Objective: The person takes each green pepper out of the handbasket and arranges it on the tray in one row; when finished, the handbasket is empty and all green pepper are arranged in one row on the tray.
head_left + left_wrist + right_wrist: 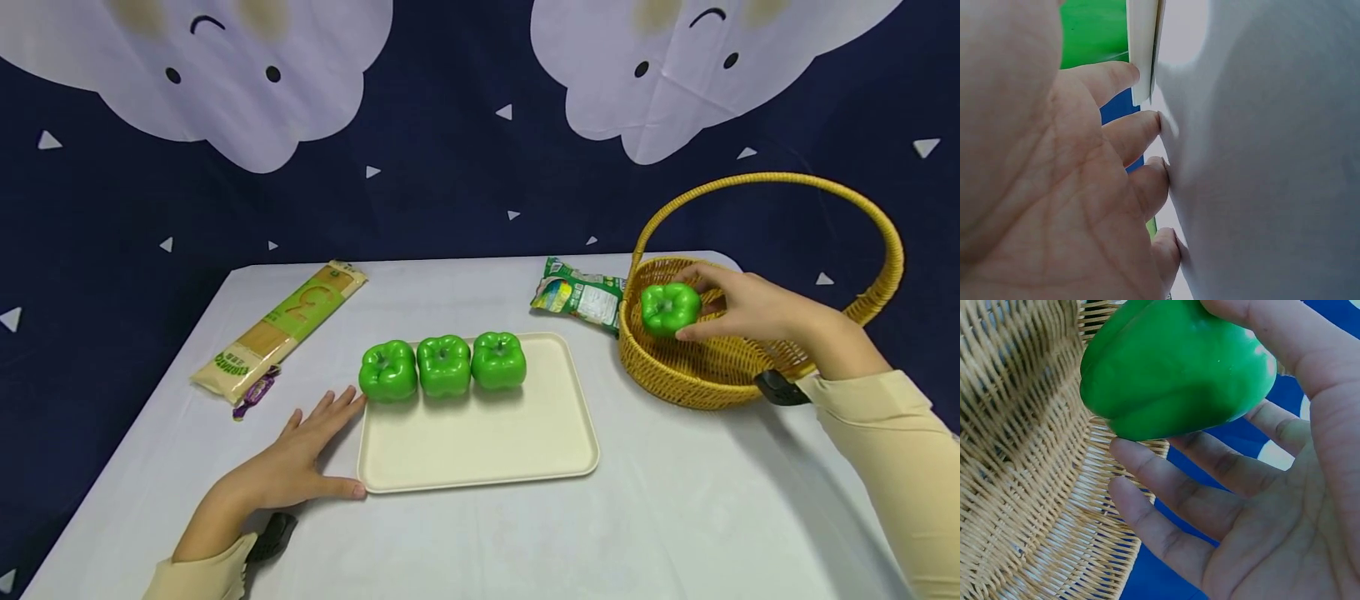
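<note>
My right hand (757,308) grips a green bell pepper (670,309) between thumb and fingers, held over the opening of the yellow wicker basket (675,385). In the right wrist view the pepper (1179,369) sits between thumb and fingertips, with the basket's woven wall (1029,462) beside it. At the left edge of a cream tray (480,446), my left hand (288,467) rests with spread fingers, thumb at the tray's near corner. Three more green bell peppers, left (387,372), middle (444,367) and right (498,361), stand in a row along the tray's far side.
A long pack of noodles (281,329) lies at the back left, with a purple wrapped candy (257,392) by its near end. Against the basket's left side lies a green snack bag (579,293). The basket's tall handle (772,177) arches above it. A white cloth covers the table (480,542).
</note>
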{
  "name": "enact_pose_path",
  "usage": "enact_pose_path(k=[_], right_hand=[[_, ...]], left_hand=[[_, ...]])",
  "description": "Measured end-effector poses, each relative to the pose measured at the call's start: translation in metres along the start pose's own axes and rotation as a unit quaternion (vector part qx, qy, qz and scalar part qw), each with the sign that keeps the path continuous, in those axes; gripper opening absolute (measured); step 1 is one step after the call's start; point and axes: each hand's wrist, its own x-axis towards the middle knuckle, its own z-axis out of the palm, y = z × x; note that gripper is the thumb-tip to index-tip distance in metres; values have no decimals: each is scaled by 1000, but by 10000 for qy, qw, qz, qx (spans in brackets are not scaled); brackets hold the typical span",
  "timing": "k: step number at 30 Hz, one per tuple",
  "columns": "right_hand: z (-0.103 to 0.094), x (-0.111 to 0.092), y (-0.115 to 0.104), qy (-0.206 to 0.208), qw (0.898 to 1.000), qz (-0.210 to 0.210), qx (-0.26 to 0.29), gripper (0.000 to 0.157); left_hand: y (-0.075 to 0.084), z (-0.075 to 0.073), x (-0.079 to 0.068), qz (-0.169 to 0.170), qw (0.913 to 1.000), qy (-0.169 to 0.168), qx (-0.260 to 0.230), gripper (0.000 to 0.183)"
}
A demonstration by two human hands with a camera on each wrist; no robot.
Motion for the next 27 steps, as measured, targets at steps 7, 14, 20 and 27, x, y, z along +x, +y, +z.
enact_pose_path(k=[7, 14, 20, 27], right_hand=[[0, 0, -3, 31, 9996, 44, 270, 77], [7, 3, -6, 62, 9969, -234, 745, 74], [9, 5, -8, 162, 9968, -301, 721, 72], [7, 4, -9, 347, 9976, -276, 530, 73]], left_hand=[[-1, 0, 0, 12, 10000, 8, 1, 119], [-1, 1, 0, -38, 10000, -7, -10, 120], [-1, 1, 0, -6, 10000, 18, 49, 121], [-2, 1, 1, 16, 10000, 22, 51, 121]])
